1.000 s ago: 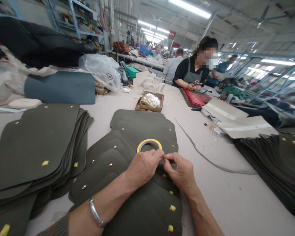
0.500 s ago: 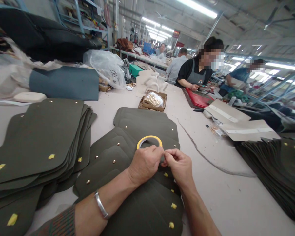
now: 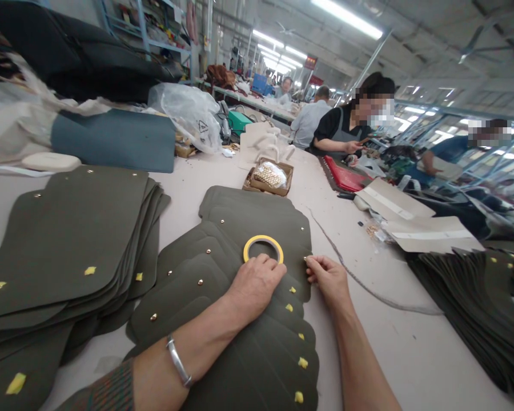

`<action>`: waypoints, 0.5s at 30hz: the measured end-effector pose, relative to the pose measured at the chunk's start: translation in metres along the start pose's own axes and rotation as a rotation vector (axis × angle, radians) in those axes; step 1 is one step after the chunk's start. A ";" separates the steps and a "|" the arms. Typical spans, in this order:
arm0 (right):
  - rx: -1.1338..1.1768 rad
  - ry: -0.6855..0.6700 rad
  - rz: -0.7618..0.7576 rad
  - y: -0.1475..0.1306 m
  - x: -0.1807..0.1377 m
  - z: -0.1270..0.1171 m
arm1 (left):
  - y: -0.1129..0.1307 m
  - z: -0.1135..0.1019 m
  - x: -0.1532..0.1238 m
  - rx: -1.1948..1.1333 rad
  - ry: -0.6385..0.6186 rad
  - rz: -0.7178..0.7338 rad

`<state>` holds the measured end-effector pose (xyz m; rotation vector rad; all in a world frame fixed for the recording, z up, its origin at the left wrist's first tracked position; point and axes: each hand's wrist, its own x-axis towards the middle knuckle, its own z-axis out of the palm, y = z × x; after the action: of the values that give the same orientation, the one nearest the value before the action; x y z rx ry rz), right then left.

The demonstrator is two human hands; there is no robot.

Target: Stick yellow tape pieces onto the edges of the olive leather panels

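A roll of yellow tape [image 3: 263, 237] stands over the middle fan of dark olive panels [image 3: 252, 205]. My left hand [image 3: 257, 282] is closed on the roll's near edge, its fingers curled down. At the right edge of the top panels, my right hand [image 3: 328, 278] has thumb and forefinger pinched together beside a small gold stud [image 3: 305, 258]. Whatever is between those fingertips is too small to make out. More gold studs [image 3: 200, 282] dot the left side of the fan. Small yellow tape pieces [image 3: 302, 362] sit along its right side.
Another stack of olive panels [image 3: 81, 228] lies left, and a further one [image 3: 466, 308] right. Behind the fan is a cardboard box [image 3: 276, 185] of gold studs. A cord [image 3: 355, 279] crosses the table. A co-worker [image 3: 342, 125] sits beyond, near a red piece [image 3: 345, 171].
My hands were together at the tape roll and have come apart. The right one moved right to the stud; the left stayed on the roll. The co-worker's hands shifted.
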<state>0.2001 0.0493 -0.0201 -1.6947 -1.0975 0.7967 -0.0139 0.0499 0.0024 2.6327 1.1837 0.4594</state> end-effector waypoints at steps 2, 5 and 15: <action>-0.089 -0.006 -0.030 -0.003 0.001 0.004 | 0.000 0.000 0.000 0.004 -0.015 -0.005; -0.237 0.005 -0.100 -0.006 0.004 0.007 | 0.000 0.000 0.000 0.002 -0.018 -0.009; -0.151 0.054 -0.026 0.001 -0.001 -0.001 | -0.001 0.000 -0.001 -0.002 -0.010 -0.015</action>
<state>0.2002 0.0476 -0.0204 -1.8130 -1.1643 0.6617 -0.0151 0.0496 0.0019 2.6194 1.1990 0.4434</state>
